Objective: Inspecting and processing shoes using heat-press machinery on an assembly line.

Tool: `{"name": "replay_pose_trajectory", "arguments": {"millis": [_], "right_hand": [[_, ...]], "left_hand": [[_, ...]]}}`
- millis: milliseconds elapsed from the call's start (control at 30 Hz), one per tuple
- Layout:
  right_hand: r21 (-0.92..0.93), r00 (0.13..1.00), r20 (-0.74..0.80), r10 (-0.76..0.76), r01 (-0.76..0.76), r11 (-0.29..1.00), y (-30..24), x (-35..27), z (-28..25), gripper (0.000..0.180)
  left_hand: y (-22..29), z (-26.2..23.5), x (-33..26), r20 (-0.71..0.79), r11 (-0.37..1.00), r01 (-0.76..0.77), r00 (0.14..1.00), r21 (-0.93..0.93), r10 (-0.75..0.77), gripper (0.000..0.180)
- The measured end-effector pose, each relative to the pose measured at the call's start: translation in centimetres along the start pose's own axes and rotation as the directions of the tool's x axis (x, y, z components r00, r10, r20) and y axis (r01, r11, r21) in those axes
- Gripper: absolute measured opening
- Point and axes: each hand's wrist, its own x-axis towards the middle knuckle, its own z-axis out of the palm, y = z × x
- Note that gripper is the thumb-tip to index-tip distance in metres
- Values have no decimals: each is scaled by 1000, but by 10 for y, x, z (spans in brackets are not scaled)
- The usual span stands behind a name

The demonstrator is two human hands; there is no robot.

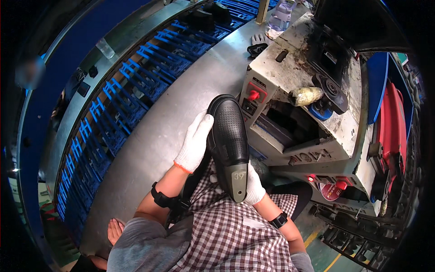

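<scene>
Fingers of my white-gloved left hand [195, 142] wrap the left side of a black perforated rubber shoe [229, 140], sole up, toe pointing far. White-gloved right hand [253, 187] clamps its grey heel near my checked apron [231, 231]. I see the shoe held above the grey tabletop [154, 136], just left of a dirty white machine [303, 90].

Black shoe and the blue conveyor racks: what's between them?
Head view: only the left hand on the black shoe, then a bare grey steel table up to the blue conveyor racks.
</scene>
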Motion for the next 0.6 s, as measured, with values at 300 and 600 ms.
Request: {"name": "replay_pose_trajectory", "arguments": {"millis": [300,600], "right_hand": [[143,984,-176,-3,29,989,0,2,2,74],[-88,981,-194,-23,6,996,-1,1,-9,73]], "left_hand": [[-4,-2,-1,-37,1000,21,999,19,-20,47],[4,-1,-3,4,998,31,1000,55,-31,51]]}}
